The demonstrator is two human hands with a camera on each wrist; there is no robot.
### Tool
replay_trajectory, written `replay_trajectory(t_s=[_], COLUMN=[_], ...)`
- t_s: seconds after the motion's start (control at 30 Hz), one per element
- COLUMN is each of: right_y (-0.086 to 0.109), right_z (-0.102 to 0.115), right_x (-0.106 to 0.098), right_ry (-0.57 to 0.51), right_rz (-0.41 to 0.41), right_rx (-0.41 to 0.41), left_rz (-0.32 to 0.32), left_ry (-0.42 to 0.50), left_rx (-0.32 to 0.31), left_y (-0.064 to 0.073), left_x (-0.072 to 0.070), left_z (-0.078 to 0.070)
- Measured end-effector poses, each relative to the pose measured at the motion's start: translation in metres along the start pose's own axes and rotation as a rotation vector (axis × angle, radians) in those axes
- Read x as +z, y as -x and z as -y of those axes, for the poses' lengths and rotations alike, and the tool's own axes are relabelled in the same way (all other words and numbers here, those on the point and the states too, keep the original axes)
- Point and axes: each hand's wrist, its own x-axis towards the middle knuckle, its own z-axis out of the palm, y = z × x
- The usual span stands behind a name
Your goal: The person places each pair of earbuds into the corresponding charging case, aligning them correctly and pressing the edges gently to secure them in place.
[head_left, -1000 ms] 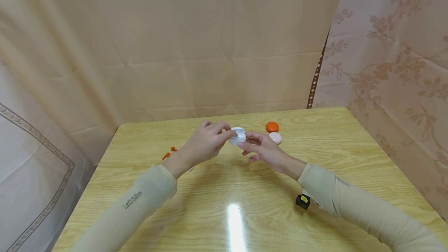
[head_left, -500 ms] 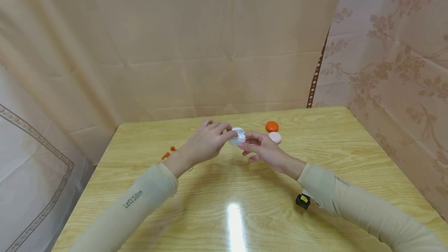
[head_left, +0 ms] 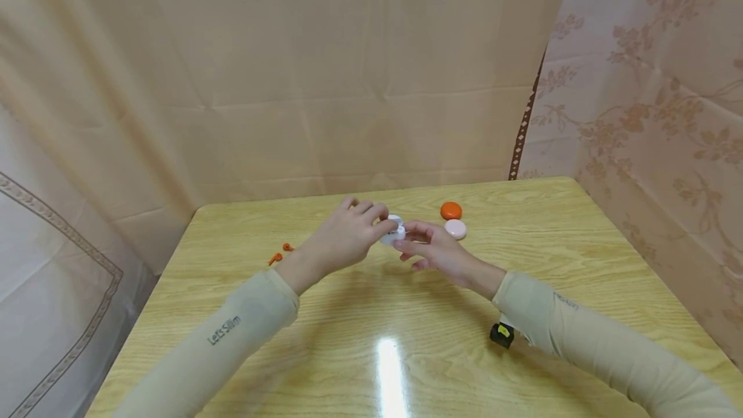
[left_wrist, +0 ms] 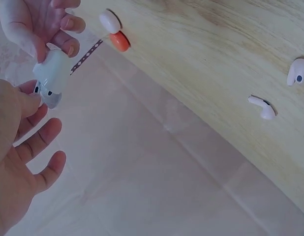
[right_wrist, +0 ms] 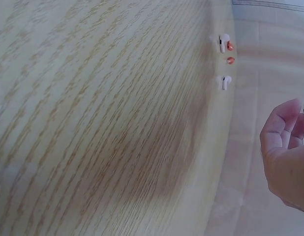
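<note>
White case (left_wrist: pixel 54 71), lid raised, left of orange case (head_left: pixel 451 210): our right hand (head_left: pixel 440 251) is gripping it, our left hand (head_left: pixel 348 234) is pinching an earbud (left_wrist: pixel 37 91) at its mouth; we are risking a drop through loose pinching

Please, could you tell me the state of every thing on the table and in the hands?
White case: lid open, gripped by the right hand.
White earbud: apparently pinched by the left hand, at the open case.
Orange case: closed.
Pink case: closed.
Orange earbuds: loose on the table.
Two pale earbuds: loose on the table.
Black-and-yellow object: partly hidden by the sleeve, state unclear.
</note>
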Motion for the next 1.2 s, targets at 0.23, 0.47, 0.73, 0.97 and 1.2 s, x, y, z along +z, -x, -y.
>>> replay_trajectory(t_s=[0.23, 0.47, 0.73, 0.97, 1.2], right_y=[0.001, 0.002, 0.003, 0.003, 0.004], right_z=[-0.001, -0.002, -0.003, -0.005, -0.005], right_x=[0.001, 0.001, 0.0, 0.002, 0.001], right_ry=[0.016, 0.048, 0.055, 0.053, 0.064], right_rz=[0.003, 0.009, 0.018, 0.023, 0.012], right_rx=[-0.002, 0.009, 0.002, 0.0, -0.007], left_rz=[0.046, 0.098, 0.141, 0.244, 0.33], left_ry=[-0.029, -0.074, -0.061, -0.036, -0.056], left_rx=[0.006, 0.027, 0.024, 0.046, 0.054], left_y=[-0.001, -0.004, -0.009, -0.014, -0.022], left_x=[-0.002, -0.002, -0.005, -0.012, -0.018], left_z=[0.0, -0.002, -0.002, 0.001, -0.001])
